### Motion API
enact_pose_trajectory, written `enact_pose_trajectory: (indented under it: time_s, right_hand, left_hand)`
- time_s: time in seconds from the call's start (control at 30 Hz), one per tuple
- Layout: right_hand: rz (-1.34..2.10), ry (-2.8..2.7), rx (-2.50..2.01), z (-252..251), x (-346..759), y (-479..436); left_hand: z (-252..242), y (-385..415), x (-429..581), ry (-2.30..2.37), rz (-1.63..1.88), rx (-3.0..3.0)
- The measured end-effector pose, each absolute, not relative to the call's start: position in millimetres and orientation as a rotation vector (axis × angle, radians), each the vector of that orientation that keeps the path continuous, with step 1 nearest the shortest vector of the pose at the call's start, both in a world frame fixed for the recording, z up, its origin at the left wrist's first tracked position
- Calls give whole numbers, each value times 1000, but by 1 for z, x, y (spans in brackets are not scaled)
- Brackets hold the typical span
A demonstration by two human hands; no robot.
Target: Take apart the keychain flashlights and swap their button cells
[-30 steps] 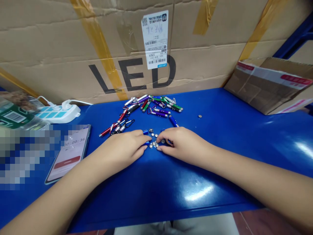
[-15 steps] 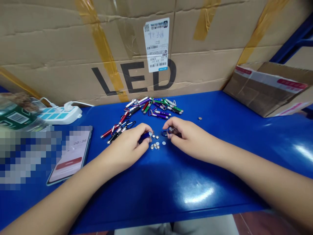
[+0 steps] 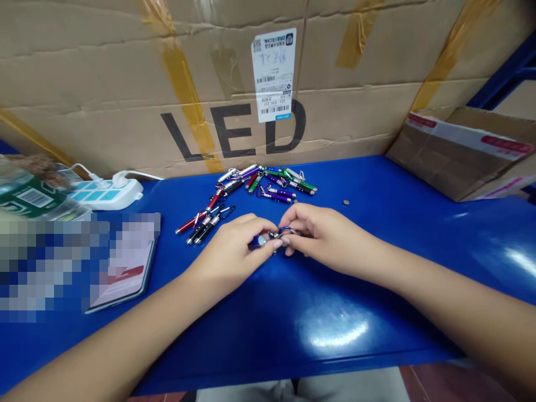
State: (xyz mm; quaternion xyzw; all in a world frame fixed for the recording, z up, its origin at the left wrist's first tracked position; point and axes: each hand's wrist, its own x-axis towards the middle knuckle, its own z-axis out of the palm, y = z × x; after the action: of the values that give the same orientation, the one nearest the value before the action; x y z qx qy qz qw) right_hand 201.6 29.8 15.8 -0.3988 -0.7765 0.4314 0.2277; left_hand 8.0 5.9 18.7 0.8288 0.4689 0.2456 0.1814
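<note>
My left hand [image 3: 237,245] is closed, thumb and fingers around a small blue flashlight tube [image 3: 256,240] with a round silvery disc at its near end. My right hand [image 3: 316,226] meets it fingertip to fingertip, pinching a metal end cap with a blue carabiner clip [image 3: 287,228]. Whether cap and tube touch is hidden by the fingers. Most of the button cells lying on the table are covered by my hands. Beyond them lies a pile of mini flashlights with clips, among them a purple flashlight [image 3: 280,197], a red flashlight [image 3: 189,222] and black flashlights [image 3: 205,229].
One button cell [image 3: 345,202] lies apart on the blue table [image 3: 234,335]. On the left are a phone [image 3: 125,282], a white power strip [image 3: 106,194] and a bottle [image 3: 37,195]. A large carton [image 3: 343,117] stands behind; an open cardboard box [image 3: 452,159] is at right.
My hands were apart, with loose button cells showing between them. Now they have come together, the left moving right, the clip's cap near the blue flashlight tube. The view has shifted slightly.
</note>
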Motion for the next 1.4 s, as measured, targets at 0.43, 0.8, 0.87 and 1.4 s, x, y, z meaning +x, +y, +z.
enact_pose_trajectory:
  time_s: [0.43, 0.8, 0.87, 1.4]
  right_hand:
    - [430, -2432, -961, 14, 208, 38]
    - [386, -2529, -930, 17, 214, 40]
    - [358, -2590, -945, 18, 213, 40]
    - [215, -2771, -764, 15, 212, 46]
  left_hand:
    - [22, 7, 5, 1421, 689, 2241]
    - [22, 7, 4, 1402, 611, 2221]
    - [21, 8, 4, 1392, 593, 2242]
    - [21, 13, 3, 1286, 505, 2348]
